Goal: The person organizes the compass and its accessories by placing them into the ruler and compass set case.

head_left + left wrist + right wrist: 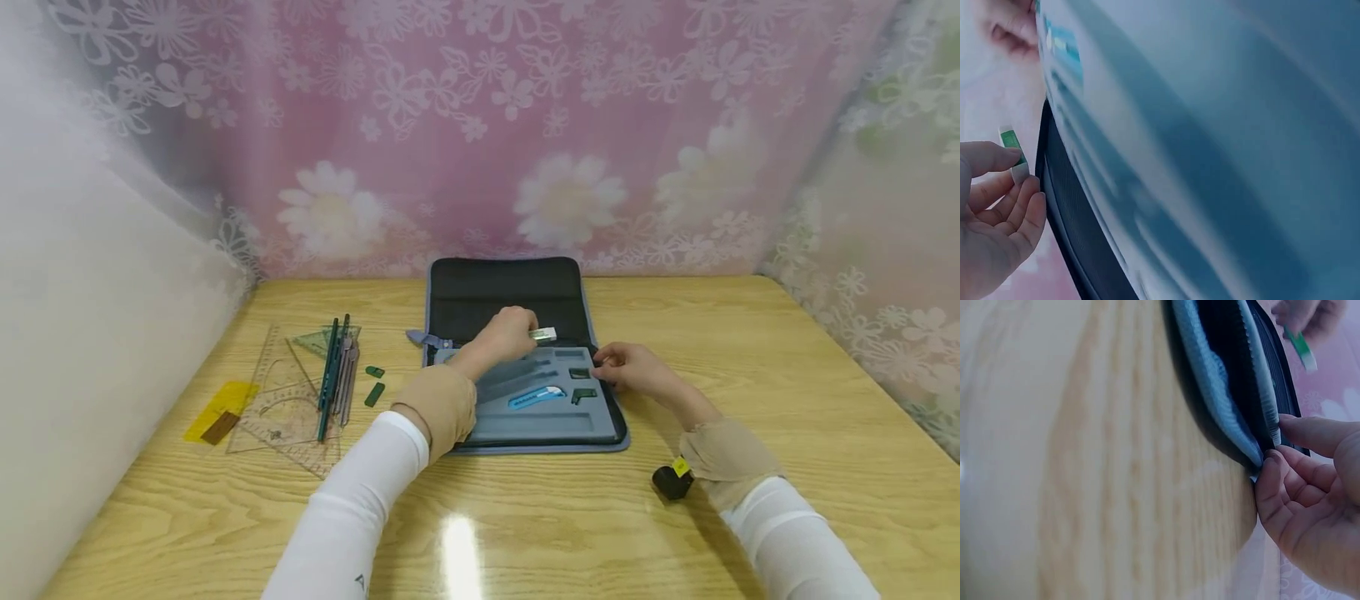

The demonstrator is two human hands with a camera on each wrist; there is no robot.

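My left hand (508,335) holds a white eraser with a green sleeve (544,335) above the back part of an open zip case (510,277). In the left wrist view, thumb and fingers pinch the eraser (1012,145). The case's grey-blue moulded tray (555,427) carries a blue utility knife (536,397) and a small dark green piece (583,395) in its recesses. My right hand (633,367) is at the case's right side. Its thumb and fingers pinch the rim there, as the right wrist view shows (1310,487). The left forearm hides the tray's left part.
Left of the case lie clear rulers and set squares (277,400), pencils and a compass (337,375), two small green pieces (375,394) and a yellow sheet (217,408) with a brown strip. A black tape measure (672,482) sits near the right forearm. A floral curtain (480,150) hangs behind.
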